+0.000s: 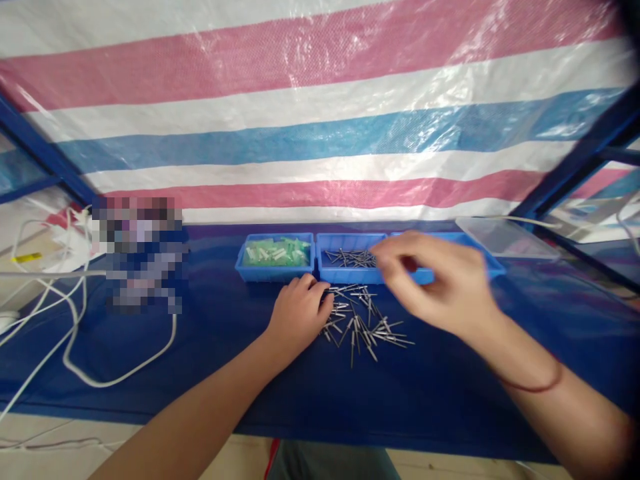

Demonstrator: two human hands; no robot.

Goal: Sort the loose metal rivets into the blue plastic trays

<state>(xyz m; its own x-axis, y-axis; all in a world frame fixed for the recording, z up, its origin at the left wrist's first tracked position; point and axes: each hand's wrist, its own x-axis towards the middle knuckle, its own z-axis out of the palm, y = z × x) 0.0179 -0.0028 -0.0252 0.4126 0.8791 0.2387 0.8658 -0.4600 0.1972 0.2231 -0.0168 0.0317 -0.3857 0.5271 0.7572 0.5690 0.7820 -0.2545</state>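
Observation:
A loose pile of thin metal pins [363,320] lies on the blue cloth-covered table [225,360]. My left hand [299,315] rests on the cloth at the pile's left edge, fingers curled and touching the nearest pins. My right hand [433,280] hovers above the pile, blurred by motion, with fingertips pinched near a blue tray of pins [350,265]. Whether it holds a pin I cannot make out. To the left of that tray, a second blue tray [276,257] holds pale green plastic pieces.
A third blue tray [493,267] sits partly behind my right hand, with a clear plastic lid [505,238] beyond it. White cables [75,333] loop over the table's left side. A striped tarp [320,120] hangs behind, and blue frame bars [580,160] stand on both sides.

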